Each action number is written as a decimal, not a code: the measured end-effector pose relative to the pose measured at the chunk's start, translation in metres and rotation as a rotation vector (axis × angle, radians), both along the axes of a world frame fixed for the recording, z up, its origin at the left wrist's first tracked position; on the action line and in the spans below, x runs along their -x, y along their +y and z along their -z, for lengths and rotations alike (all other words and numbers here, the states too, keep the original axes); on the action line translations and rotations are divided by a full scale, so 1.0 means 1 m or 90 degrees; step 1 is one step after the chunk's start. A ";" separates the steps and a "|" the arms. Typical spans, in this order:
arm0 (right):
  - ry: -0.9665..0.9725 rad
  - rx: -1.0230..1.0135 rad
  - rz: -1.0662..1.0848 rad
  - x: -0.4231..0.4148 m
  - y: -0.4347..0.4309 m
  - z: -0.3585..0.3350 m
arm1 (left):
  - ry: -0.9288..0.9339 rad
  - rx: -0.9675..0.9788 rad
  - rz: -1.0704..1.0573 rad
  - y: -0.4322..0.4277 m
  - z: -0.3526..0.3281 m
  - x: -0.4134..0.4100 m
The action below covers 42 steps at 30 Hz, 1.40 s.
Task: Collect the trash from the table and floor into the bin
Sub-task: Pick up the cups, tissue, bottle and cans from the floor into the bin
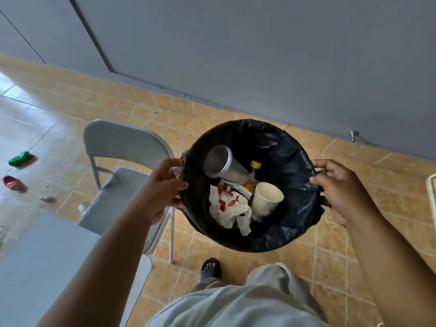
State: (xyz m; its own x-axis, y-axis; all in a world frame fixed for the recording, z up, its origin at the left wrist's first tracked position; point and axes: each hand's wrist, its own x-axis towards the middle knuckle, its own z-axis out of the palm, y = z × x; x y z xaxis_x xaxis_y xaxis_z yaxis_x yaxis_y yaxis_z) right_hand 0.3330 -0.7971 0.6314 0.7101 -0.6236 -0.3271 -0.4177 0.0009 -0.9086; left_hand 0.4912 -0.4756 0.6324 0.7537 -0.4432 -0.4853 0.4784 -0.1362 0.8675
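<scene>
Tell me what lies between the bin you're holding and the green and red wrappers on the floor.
The grey folding chair stands between the black-lined bin, held at its rim by the left hand and right hand, and the green wrapper and red wrapper. Beyond the chair, only bare tile shows.

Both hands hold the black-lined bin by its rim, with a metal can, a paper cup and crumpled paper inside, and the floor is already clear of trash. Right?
Not quite: in the head view a green wrapper and a red wrapper lie on the floor. The rest stands.
</scene>
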 end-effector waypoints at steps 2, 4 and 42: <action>-0.003 0.003 0.005 -0.033 -0.012 -0.002 | -0.012 -0.008 0.005 -0.015 -0.003 -0.035; -0.009 0.000 0.005 -0.066 -0.028 -0.003 | -0.017 -0.015 0.011 -0.032 -0.004 -0.069; -0.019 0.005 -0.431 -0.888 -0.073 -0.007 | -0.011 -0.020 -0.452 -0.047 0.005 -0.646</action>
